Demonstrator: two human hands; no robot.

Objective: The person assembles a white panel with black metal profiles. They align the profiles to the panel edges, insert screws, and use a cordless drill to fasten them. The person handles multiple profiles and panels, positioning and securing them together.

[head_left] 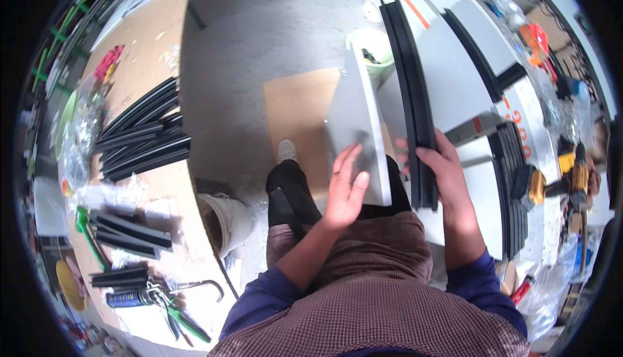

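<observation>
My right hand (444,165) grips a long black grooved profile strip (409,74) near its lower end, thumb across the front. The strip stands nearly upright and leans slightly left at the top. Just left of it, a pale grey flat panel (350,113) stands on edge in front of my thighs. My left hand (345,191) has its fingers spread and rests against the panel's left face. The panel's lower end is close to my lap. Whether strip and panel touch cannot be made out.
A workbench (143,39) on the left carries black strips (146,130) and a caulking gun (139,297); a white bucket (228,221) stands beside it. At right are stacked black strips (509,191) and a yellow-black cordless drill (571,178). Cardboard (292,100) and a pale green bin (383,42) lie ahead.
</observation>
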